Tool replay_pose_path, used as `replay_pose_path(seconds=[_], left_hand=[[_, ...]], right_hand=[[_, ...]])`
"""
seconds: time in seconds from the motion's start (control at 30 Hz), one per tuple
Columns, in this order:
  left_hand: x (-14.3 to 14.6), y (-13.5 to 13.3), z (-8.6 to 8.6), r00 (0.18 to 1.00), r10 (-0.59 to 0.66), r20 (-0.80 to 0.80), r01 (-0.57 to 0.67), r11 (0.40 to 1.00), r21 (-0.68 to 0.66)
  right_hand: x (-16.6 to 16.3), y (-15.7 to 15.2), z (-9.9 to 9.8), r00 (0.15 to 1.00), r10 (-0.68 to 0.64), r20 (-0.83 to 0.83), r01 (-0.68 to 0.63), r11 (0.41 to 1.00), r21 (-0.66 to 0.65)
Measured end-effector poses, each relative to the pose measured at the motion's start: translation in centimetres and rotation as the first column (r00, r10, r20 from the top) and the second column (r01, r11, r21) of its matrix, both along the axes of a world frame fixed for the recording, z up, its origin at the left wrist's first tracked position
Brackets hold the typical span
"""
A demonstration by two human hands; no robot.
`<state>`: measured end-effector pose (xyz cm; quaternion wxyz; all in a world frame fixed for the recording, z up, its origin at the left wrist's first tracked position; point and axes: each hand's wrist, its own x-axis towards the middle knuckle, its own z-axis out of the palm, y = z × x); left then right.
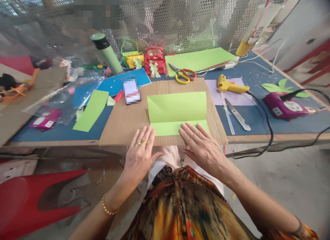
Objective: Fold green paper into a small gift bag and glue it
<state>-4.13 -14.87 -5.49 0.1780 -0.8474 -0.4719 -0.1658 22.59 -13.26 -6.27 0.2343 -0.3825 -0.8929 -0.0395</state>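
From the head view, I see the left hand (141, 149) lying flat by the near left corner of a folded green paper (177, 107), the right hand (199, 142) flat on its front flap, all on brown cardboard (123, 126) on the blue bench (260, 124), near scissors (181, 72).

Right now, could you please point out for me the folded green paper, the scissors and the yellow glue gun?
Folded green paper (177, 107): head view, on the middle of its larger upper panel.
Scissors (179, 71): head view, near where blades and handles meet.
Yellow glue gun (232, 87): head view, on its handle.
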Motion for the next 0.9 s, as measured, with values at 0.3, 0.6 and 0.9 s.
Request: replay_pose_path(seconds=[0.3,0.6,0.9], left_hand=[[3.7,-1.0,0.9,0.999,0.046,0.025,-0.047,0.999,0.023],[6.9,0.9,-1.5,0.982,-0.170,0.077,0.173,0.984,-0.038],[6.8,1.0,-1.1,0.985,-0.164,0.049,0.163,0.986,0.019]], right_hand=[[0.0,0.1,-0.5,1.000,-0.004,-0.006,0.004,0.999,0.038],[-0.5,-0.2,0.2,0.998,-0.036,0.048,0.037,0.999,-0.023],[4.2,-3.2,0.5,0.953,-0.282,0.107,0.268,0.955,0.126]])
